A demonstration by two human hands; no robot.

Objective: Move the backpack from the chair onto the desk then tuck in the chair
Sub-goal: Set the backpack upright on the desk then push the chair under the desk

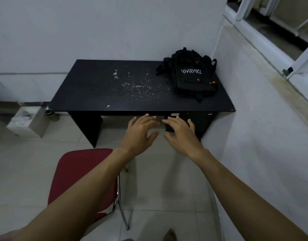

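Observation:
A black backpack point(190, 76) with white lettering and orange zip pulls lies on the far right corner of the black desk point(101, 94). The red-seated chair point(75, 173) with metal legs stands on the floor in front of the desk, to the left, pulled out, its seat bare. My left hand point(141, 133) and my right hand point(180, 132) are stretched forward side by side, just below the desk's front edge, fingers spread and holding nothing. My left forearm crosses over the chair seat.
A white wall runs behind the desk and along its right side. A small white bin point(26, 123) stands on the tiled floor at the left. A window frame point(289, 37) is at the upper right. White scuffs mark the desk top.

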